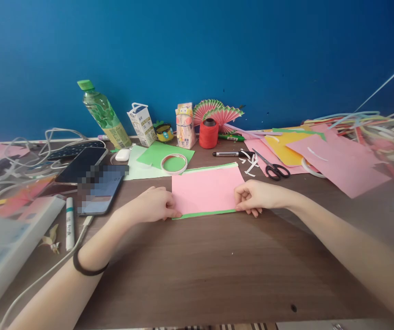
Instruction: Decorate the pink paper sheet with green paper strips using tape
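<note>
A pink sheet of paper (205, 190) with green strips along its near and far edges lies on the brown table. At its near left corner, my left hand (157, 203) pinches the edge between thumb and fingers. My right hand (248, 197) grips the near right corner in the same way, fingers curled under. A thin white band runs along the far green edge. Just beyond the sheet sits a roll of tape (174, 157), partly over a green paper (152, 155). Black-handled scissors (276, 171) rest to the right, near white paper scraps (251, 161).
Along the blue wall stand a green bottle (106, 114), a milk carton (142, 124), a red thread spool (208, 134) and pleated paper fans (217, 114). Phones (102, 190), cables and a marker (69, 223) are at left. Coloured papers (337, 158) and strips pile up at right.
</note>
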Demonstrator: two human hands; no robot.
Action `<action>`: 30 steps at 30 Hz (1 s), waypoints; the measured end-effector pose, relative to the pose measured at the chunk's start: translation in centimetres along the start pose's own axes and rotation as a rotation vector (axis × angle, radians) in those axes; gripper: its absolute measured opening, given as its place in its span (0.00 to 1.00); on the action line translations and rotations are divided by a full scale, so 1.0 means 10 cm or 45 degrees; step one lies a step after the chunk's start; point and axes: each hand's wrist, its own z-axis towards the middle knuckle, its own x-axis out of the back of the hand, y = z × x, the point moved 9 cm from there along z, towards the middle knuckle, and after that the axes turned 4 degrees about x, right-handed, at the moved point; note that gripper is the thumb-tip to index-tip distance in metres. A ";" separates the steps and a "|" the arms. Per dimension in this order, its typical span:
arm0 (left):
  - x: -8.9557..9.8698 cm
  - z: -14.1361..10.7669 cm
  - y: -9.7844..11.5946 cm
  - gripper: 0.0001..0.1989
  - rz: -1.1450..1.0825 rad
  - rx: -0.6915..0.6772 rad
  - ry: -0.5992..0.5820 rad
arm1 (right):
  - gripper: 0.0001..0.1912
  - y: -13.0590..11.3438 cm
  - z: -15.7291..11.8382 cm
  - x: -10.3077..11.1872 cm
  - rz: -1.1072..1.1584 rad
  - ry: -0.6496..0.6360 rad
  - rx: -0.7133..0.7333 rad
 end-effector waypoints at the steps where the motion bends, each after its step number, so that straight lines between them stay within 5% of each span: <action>1: 0.01 0.00 0.02 0.17 -0.012 -0.031 0.014 | 0.13 0.00 0.00 0.00 -0.003 0.000 -0.001; 10: 0.03 0.01 0.11 0.18 -0.436 -0.176 -0.017 | 0.12 -0.01 0.00 -0.01 -0.020 -0.007 0.000; 30: -0.02 0.03 0.21 0.23 -0.046 0.005 0.094 | 0.11 0.03 0.02 -0.01 0.007 0.002 -0.014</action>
